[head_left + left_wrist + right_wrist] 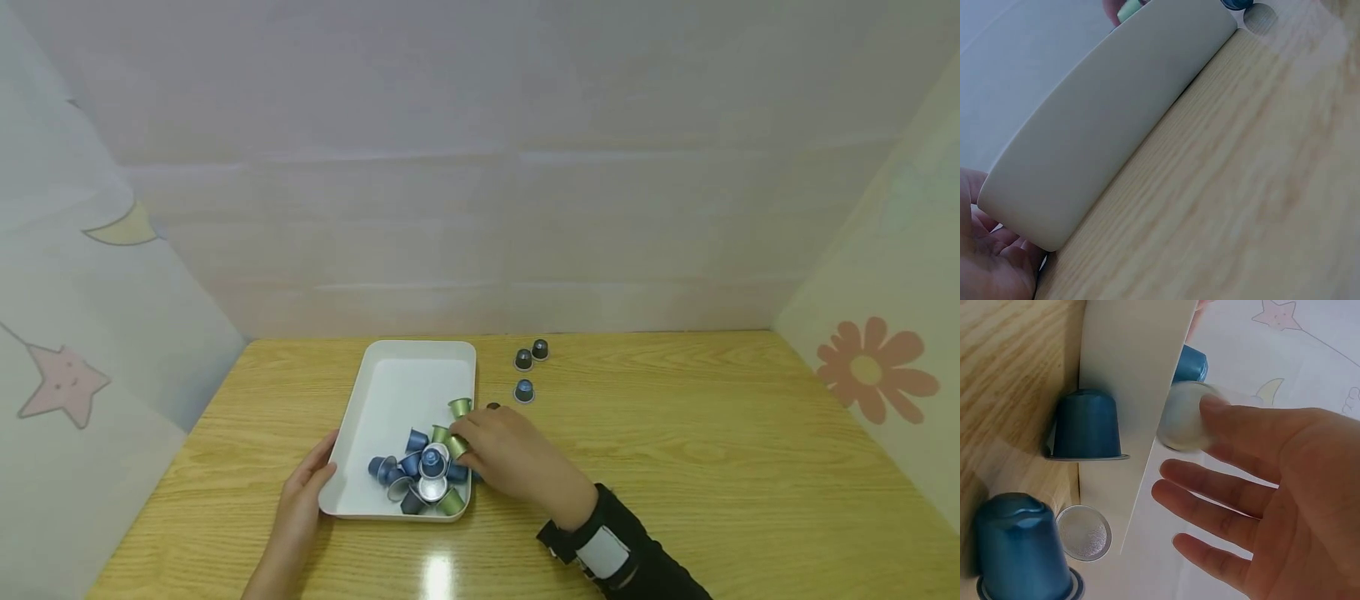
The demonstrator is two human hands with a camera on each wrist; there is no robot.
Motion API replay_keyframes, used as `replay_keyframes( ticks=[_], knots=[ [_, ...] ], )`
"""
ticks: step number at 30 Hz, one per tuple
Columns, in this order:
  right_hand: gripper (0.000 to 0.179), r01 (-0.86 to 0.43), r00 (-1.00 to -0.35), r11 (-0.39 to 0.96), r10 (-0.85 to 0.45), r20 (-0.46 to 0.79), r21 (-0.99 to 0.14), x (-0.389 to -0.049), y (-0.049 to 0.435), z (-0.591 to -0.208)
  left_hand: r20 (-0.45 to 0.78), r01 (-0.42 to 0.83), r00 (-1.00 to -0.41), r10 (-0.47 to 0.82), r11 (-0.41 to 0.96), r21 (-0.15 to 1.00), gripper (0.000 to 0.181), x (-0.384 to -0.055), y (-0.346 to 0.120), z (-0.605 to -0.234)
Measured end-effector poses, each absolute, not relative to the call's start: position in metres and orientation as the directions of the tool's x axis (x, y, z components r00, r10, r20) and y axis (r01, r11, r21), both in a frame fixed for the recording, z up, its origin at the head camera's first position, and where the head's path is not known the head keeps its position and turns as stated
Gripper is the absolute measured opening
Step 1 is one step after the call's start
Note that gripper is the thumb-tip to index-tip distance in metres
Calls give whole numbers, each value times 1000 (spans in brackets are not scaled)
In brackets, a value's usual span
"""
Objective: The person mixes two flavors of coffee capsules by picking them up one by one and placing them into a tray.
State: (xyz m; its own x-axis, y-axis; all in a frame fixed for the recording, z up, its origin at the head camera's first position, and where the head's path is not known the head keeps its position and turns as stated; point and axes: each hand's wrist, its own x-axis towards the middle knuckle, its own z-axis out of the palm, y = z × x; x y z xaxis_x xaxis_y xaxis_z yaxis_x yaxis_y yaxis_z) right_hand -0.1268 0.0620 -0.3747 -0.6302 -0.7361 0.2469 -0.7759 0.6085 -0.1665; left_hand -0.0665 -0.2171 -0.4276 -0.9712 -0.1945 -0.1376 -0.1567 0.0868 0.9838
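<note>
A white tray (397,375) lies on the table with blue, green and dark coffee capsules heaped in its near right part. At the tray's left side, my left hand (302,492) grips the rim near the close corner; in the left wrist view its fingers (1007,250) curl around that corner. My right hand (513,458) reaches over the right rim and pinches a green coffee capsule (456,447) between thumb and fingertips. The right wrist view shows the held capsule's silver lid (1184,419), with the other fingers spread. A blue capsule (432,462) tops the heap.
Beyond the tray's right side stand a blue capsule (524,391) and dark capsules (523,359). Blue capsules (1088,425) also stand close against the tray's outer wall, partly behind my right hand in the head view. Papered walls (510,250) border the wooden table (675,433).
</note>
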Motion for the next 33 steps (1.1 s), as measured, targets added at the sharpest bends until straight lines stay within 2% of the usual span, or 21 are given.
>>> replay_keyframes(
  ticks=[14, 27, 33],
  knots=[
    [33, -765, -640, 632, -720, 268, -126, -127, 65, -373, -142, -163, -970, -197, 98, 982, 50, -67, -217, -427],
    [26, -727, -682, 670, -677, 277, -152, -130, 77, -372, -119, -139, -974, -194, 91, 986, 49, -66, -217, -428],
    [25, -703, -711, 691, -669, 216, -172, -129, 80, -374, -135, -156, -972, -193, 96, 983, 50, -66, -217, -428]
  ],
)
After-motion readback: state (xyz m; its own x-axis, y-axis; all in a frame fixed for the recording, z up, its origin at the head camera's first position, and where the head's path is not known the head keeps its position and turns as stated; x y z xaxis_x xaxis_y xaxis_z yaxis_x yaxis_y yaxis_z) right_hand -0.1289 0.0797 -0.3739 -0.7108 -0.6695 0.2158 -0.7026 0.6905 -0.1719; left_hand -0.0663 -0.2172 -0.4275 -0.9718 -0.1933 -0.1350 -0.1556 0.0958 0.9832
